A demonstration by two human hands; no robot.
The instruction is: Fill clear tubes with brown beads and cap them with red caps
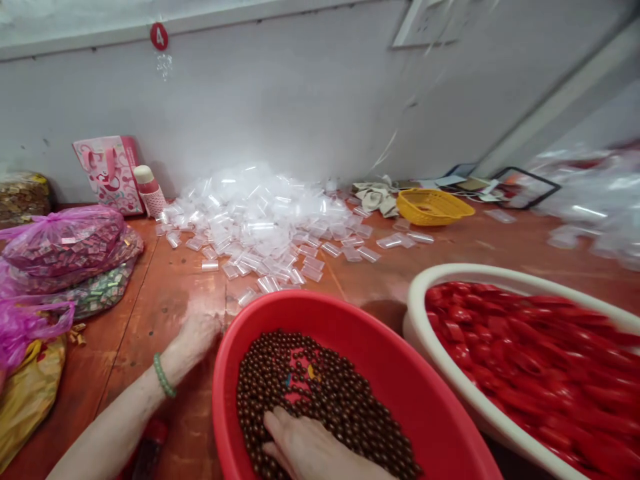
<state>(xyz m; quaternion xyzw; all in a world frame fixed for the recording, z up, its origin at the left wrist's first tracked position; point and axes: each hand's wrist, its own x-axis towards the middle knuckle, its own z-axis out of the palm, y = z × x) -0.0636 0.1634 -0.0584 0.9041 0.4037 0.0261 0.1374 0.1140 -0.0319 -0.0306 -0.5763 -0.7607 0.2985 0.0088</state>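
Note:
A red plastic basin (400, 340) holds many small, round, dark brown beads (350, 400), with a patch of its bottom showing among them. My right hand (310, 443) reaches down into the basin, fingers stretched out and their tips against the beads. Just outside the left rim, my left hand (200, 333) is low over the tabletop. It is smeared by motion, so its fingers cannot be read; a green bead bracelet (164, 377) circles that wrist. Beneath the left forearm lies a dark red object (150, 447), partly hidden.
To the right, a white tub (417, 300) holds glossy red pieces (530, 373). Clear plastic pieces (270, 227) are heaped against the wall, near a yellow basket (433, 208). Filled bags (70, 243), a pink bag (110, 175) and a bottle (150, 190) stand left.

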